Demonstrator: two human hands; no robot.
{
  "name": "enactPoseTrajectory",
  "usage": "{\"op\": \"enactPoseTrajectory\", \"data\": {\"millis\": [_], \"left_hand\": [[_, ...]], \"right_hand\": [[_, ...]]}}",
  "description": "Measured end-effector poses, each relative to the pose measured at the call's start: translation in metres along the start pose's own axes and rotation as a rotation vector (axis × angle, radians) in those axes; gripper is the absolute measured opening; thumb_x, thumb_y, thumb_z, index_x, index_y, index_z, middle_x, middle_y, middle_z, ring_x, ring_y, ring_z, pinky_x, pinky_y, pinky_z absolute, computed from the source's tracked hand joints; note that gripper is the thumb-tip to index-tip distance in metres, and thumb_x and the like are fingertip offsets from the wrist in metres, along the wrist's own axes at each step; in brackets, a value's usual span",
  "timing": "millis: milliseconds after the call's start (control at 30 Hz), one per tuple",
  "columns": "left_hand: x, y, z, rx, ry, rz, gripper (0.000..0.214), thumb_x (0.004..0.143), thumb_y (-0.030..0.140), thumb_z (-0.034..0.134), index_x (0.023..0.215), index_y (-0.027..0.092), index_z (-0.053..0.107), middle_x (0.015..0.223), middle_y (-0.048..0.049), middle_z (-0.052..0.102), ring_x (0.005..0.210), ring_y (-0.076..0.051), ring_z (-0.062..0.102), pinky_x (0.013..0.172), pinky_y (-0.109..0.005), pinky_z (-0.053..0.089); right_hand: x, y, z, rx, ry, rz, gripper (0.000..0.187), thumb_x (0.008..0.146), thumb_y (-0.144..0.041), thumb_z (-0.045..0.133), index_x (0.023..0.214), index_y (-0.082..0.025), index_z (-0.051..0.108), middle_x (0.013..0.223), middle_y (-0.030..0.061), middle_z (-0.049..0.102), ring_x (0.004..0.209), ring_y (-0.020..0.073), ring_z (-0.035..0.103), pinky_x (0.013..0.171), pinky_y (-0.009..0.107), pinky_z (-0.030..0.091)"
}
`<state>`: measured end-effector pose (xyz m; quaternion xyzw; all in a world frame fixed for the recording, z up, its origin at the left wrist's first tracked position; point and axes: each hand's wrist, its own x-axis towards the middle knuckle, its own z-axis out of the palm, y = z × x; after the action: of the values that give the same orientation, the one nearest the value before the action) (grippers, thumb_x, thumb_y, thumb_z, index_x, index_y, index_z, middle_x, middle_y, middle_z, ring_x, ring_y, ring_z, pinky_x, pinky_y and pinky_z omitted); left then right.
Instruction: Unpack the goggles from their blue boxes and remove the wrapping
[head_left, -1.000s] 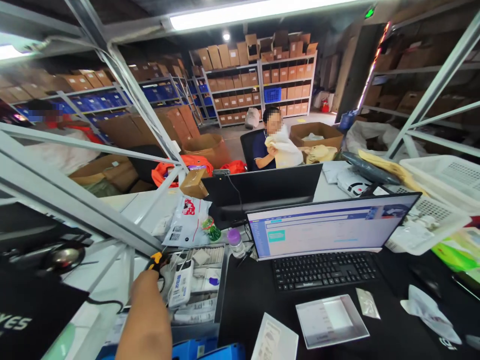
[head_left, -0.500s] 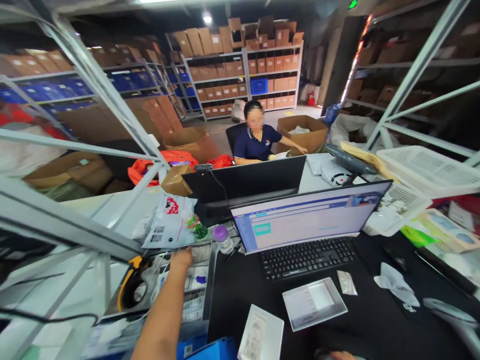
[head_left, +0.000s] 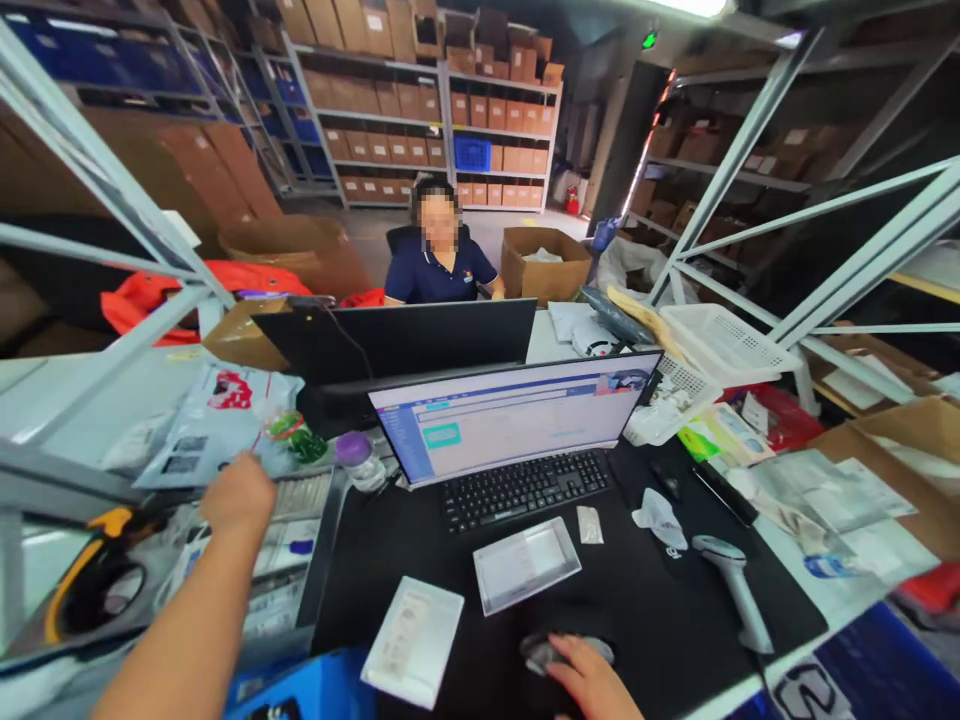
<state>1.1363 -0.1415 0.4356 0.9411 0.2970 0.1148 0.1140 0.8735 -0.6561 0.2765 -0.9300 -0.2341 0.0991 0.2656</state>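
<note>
My left hand (head_left: 244, 495) is over the far part of a sorting tray (head_left: 328, 545), beside a row of thin packets (head_left: 301, 498). Its fingers are curled in, and the arm hides what they hold, if anything. At the bottom, my right hand (head_left: 589, 680) has its fingers on a small dark grey, shiny thing (head_left: 541, 652) on the black mat; its kind is unclear. Ahead of that hand lie an open white box (head_left: 527, 567) and another shallow white box (head_left: 415, 640) with printing inside. A small flat packet (head_left: 590, 525) lies below the keyboard (head_left: 529, 490).
A monitor (head_left: 517, 425) stands behind the keyboard. A purple-lidded jar (head_left: 360, 462) is near the tray. To the right lie a handheld scanner (head_left: 731, 590) and a computer mouse (head_left: 665, 482). A co-worker (head_left: 442, 260) sits opposite. Metal frame bars (head_left: 105, 170) slant at the left.
The view has swung right, so the desk appears further left. My left hand has lifted slightly and moved left over the tray. More of my right hand and the shiny thing now shows.
</note>
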Motion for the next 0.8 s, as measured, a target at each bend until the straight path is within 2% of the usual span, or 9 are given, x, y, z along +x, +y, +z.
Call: {"op": "enactPoseTrajectory", "data": {"millis": [100, 200, 267, 367, 467, 567, 667, 733, 800], "left_hand": [[-0.017, 0.015, -0.016, -0.022, 0.039, -0.018, 0.046, 0.092, 0.017, 0.042, 0.135, 0.002, 0.047, 0.107, -0.0202, 0.067, 0.102, -0.037, 0.065, 0.079, -0.049, 0.053], [-0.058, 0.057, -0.048, -0.128, 0.147, 0.050, 0.049, 0.092, 0.020, 0.035, 0.139, 0.010, 0.047, 0.117, -0.0199, 0.066, 0.109, -0.036, 0.063, 0.087, -0.050, 0.052], [-0.108, 0.089, -0.069, -0.268, 0.160, 0.180, 0.044, 0.092, 0.024, 0.037, 0.130, 0.016, 0.057, 0.119, -0.0142, 0.067, 0.109, -0.033, 0.063, 0.095, -0.050, 0.049], [-0.216, 0.126, -0.078, -0.564, -0.001, 0.335, 0.035, 0.090, 0.038, 0.049, 0.117, 0.022, 0.065, 0.109, -0.0049, 0.072, 0.100, -0.025, 0.066, 0.096, -0.042, 0.051], [-0.334, 0.144, -0.046, -0.797, -0.476, 0.414, 0.028, 0.082, 0.042, 0.059, 0.099, 0.022, 0.070, 0.097, -0.0041, 0.074, 0.091, -0.023, 0.069, 0.082, -0.033, 0.056], [-0.414, 0.148, 0.017, -0.954, -0.858, 0.253, 0.030, 0.086, 0.046, 0.055, 0.094, 0.019, 0.066, 0.090, -0.0071, 0.074, 0.086, -0.024, 0.072, 0.076, -0.033, 0.058], [-0.444, 0.144, 0.072, -0.975, -0.904, 0.154, 0.041, 0.082, 0.057, 0.053, 0.091, 0.018, 0.060, 0.085, -0.0096, 0.073, 0.082, -0.027, 0.072, 0.068, -0.036, 0.059], [-0.448, 0.140, 0.092, -0.956, -0.889, 0.186, 0.043, 0.082, 0.059, 0.051, 0.090, 0.018, 0.059, 0.085, -0.0103, 0.073, 0.082, -0.027, 0.072, 0.071, -0.038, 0.059], [-0.448, 0.134, 0.099, -0.920, -0.862, 0.236, 0.040, 0.085, 0.055, 0.049, 0.096, 0.018, 0.060, 0.091, -0.0113, 0.073, 0.087, -0.027, 0.072, 0.079, -0.040, 0.058]], "right_hand": [[-0.019, 0.002, -0.016, 0.013, -0.025, 0.027, 0.046, 0.083, -0.024, 0.069, 0.128, -0.022, 0.065, 0.145, 0.0160, 0.055, 0.133, 0.0326, 0.053, 0.109, 0.046, 0.046], [-0.032, 0.012, -0.032, 0.057, 0.037, 0.104, 0.032, 0.091, -0.023, 0.059, 0.122, -0.020, 0.069, 0.136, 0.0152, 0.063, 0.126, 0.0294, 0.059, 0.109, 0.046, 0.046], [-0.036, 0.021, -0.044, 0.093, 0.059, 0.160, 0.030, 0.093, -0.021, 0.055, 0.118, -0.019, 0.071, 0.124, 0.0140, 0.070, 0.117, 0.0276, 0.065, 0.106, 0.046, 0.048], [-0.038, 0.039, -0.061, 0.151, 0.022, 0.211, 0.031, 0.090, -0.016, 0.054, 0.115, -0.018, 0.073, 0.114, 0.0115, 0.075, 0.108, 0.0274, 0.068, 0.100, 0.044, 0.050], [-0.040, 0.051, -0.069, 0.192, -0.013, 0.200, 0.030, 0.089, -0.015, 0.053, 0.108, -0.021, 0.075, 0.109, 0.0082, 0.076, 0.104, 0.0266, 0.069, 0.097, 0.042, 0.051], [-0.043, 0.051, -0.070, 0.282, 0.051, 0.186, 0.031, 0.096, -0.022, 0.048, 0.116, -0.022, 0.072, 0.114, 0.0089, 0.074, 0.108, 0.0245, 0.067, 0.099, 0.040, 0.050], [-0.040, 0.043, -0.069, 0.449, 0.164, 0.126, 0.040, 0.099, -0.030, 0.046, 0.136, -0.019, 0.057, 0.125, 0.0114, 0.068, 0.104, 0.0197, 0.068, 0.092, 0.032, 0.053], [-0.034, 0.038, -0.068, 0.410, 0.144, 0.052, 0.034, 0.098, -0.029, 0.050, 0.129, -0.020, 0.061, 0.115, 0.0077, 0.072, 0.091, 0.0163, 0.070, 0.080, 0.025, 0.055], [-0.027, 0.036, -0.067, 0.286, 0.114, 0.016, 0.022, 0.097, -0.024, 0.052, 0.110, -0.021, 0.069, 0.098, 0.0030, 0.076, 0.082, 0.0151, 0.070, 0.073, 0.022, 0.054]]}}
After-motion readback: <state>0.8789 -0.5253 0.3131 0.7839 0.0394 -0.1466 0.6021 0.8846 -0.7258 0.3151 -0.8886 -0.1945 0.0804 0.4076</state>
